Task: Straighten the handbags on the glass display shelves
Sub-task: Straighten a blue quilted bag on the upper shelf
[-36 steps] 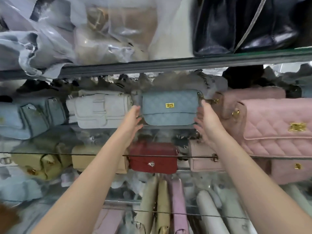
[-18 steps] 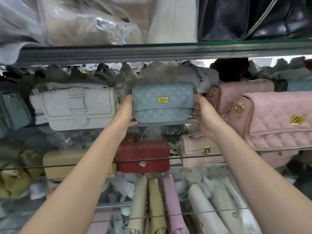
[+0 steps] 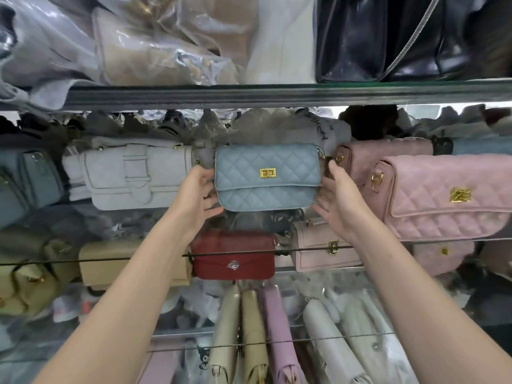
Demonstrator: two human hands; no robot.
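Both grips, left hand (image 3: 200, 194) and right hand (image 3: 336, 199), clamp the blue quilted handbag (image 3: 267, 177); no readable branding.

Centre of frame: a quilted handbag (image 3: 267, 177) stands on the glass shelf (image 3: 457, 239), the left hand (image 3: 198, 195) at its left end, the right hand (image 3: 336, 202) at its right. A buckled bag (image 3: 135, 180) sits left of it, a larger quilted bag (image 3: 448, 195) right. Below centre, an envelope-flap bag (image 3: 234, 259).
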